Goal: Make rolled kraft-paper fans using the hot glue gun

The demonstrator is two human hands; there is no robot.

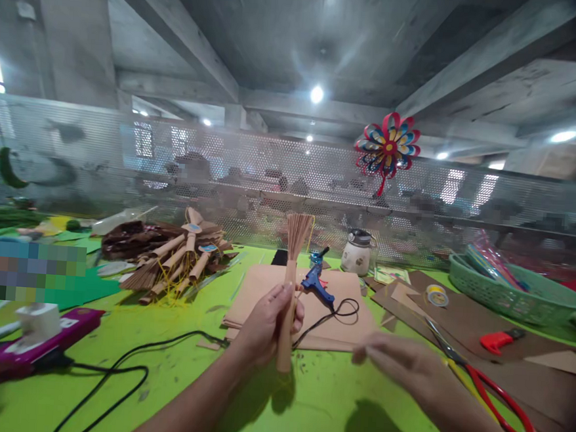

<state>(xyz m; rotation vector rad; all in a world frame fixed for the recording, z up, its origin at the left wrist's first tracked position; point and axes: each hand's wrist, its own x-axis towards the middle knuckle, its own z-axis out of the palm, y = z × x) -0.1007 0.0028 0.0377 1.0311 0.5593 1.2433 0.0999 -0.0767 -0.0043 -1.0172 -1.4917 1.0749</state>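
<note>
My left hand [268, 323] is closed round the handle of a small brown paper broom [285, 351], held upright over the table with its fringed end at the top. A thin yellow thread shows beside the fringe. To the right, my right hand [406, 366] hovers above the table, blurred by motion, its fingers reaching left and nothing visible in them. Behind the broom a blue glue gun [318, 287] lies on a stack of brown paper sheets [263, 287]. Near my right wrist are scissors with red handles [499, 402].
A pile of similar paper brooms [181, 254] lies at the left back. A purple power strip [45, 344] with black cords is front left. On the right are a thread spool [437, 295], a red cutter [501, 339] and a green basket [523, 298]. A jar [357, 252] stands behind.
</note>
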